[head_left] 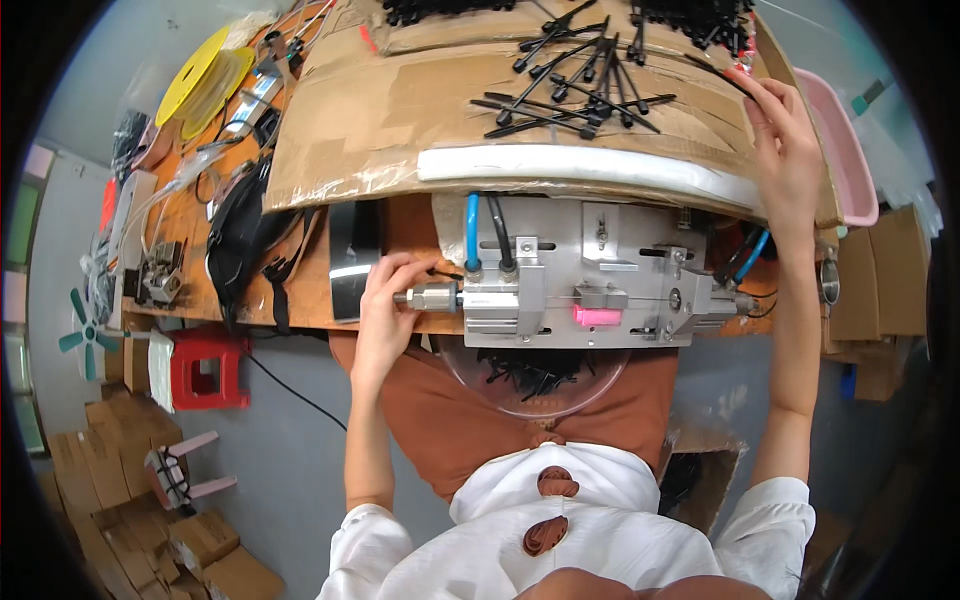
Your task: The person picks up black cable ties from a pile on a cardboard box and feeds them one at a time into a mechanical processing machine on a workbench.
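Note:
My left hand (pixel 378 305) is curled beside the metal fitting (pixel 432 297) at the left end of a silver clamping fixture (pixel 560 230). A thin black piece (pixel 446 274) sticks out from its fingertips; most of it is hidden. Up at the right, my right hand (pixel 787 140) pinches a slim black plastic stick (pixel 722 76) over the cardboard. Similar black sticks with knobbed ends (pixel 590 90) lie in a loose pile on the cardboard box (pixel 400 110). A pink block (pixel 597 316) sits at the fixture's front edge.
Blue (pixel 473 230) and black hoses run into the fixture. Below it, a clear bowl (pixel 480 385) of black pieces rests at my lap. A pink tray (pixel 840 150) stands right; a black bag (pixel 240 225) and yellow spool (pixel 195 80) lie left. A red stool (pixel 207 368) stands on the floor.

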Tool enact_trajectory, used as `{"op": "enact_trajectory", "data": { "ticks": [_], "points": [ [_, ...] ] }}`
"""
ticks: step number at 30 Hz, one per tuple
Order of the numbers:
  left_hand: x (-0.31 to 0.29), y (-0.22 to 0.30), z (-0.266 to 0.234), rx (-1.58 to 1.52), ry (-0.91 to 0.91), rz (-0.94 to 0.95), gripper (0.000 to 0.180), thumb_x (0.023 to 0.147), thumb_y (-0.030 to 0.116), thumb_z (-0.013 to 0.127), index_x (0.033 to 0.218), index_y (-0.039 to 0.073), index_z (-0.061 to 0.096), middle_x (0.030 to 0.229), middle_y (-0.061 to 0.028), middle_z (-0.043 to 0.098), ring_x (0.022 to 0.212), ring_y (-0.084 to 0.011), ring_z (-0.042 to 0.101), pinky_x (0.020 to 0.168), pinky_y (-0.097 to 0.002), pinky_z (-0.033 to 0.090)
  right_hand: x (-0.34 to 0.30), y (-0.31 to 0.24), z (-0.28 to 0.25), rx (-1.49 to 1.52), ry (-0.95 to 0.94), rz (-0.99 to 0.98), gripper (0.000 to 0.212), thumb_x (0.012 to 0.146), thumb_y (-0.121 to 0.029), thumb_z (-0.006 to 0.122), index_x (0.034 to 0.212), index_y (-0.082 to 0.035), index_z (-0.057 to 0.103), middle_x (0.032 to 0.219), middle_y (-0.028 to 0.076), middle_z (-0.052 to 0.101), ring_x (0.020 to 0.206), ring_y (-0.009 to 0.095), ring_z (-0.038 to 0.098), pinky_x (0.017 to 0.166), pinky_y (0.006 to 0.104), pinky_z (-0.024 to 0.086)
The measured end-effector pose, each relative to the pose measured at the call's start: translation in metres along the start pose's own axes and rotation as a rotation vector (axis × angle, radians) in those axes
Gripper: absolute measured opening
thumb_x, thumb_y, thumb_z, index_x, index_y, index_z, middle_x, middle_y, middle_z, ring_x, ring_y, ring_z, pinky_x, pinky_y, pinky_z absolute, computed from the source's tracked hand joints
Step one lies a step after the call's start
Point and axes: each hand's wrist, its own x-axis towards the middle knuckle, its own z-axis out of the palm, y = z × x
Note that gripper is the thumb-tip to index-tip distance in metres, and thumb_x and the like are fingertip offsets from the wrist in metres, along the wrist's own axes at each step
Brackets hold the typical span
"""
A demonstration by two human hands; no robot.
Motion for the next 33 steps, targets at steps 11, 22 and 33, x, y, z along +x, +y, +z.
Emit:
{"op": "enact_trajectory", "data": {
  "ticks": [11,22,33],
  "points": [
    [-0.001,0.035,-0.036,0.236,0.561,0.082,0.019,0.081,-0.011,0.059,0.094,0.0,0.066,0.093,-0.0105,0.063,0.086,-0.0221,0.062,0.076,-0.0314,0.05,-0.025,-0.027,-0.037,0.381,0.025,0.417,0.033,0.092,-0.006,0.058,0.125,-0.008,0.058,0.074,0.001,0.063,0.066,0.003,0.053,0.059,0.0184,0.041],
    [0.023,0.12,0.01,0.12,0.35,0.375,0.045,0.071,-0.01,0.071,0.114,0.003,0.065,0.094,-0.0105,0.064,0.079,-0.0196,0.061,0.066,-0.0302,0.052,-0.05,-0.04,-0.051,0.694,0.024,0.563,0.021,0.089,-0.011,0.065,0.105,0.004,0.061,0.085,0.007,0.068,0.076,0.009,0.063,0.057,0.0187,0.045],
    [-0.048,0.136,0.109,0.256,-0.047,0.266,0.07,0.072,0.008,0.073,0.135,-0.004,0.044,0.088,-0.0092,0.052,0.077,-0.0215,0.055,0.065,-0.0321,0.049,-0.079,-0.061,-0.072,0.745,0.115,0.577,0.022,0.09,-0.007,0.062,0.108,0.006,0.058,0.092,0.015,0.069,0.078,0.015,0.066,0.055,0.02,0.048]
  ]
}}
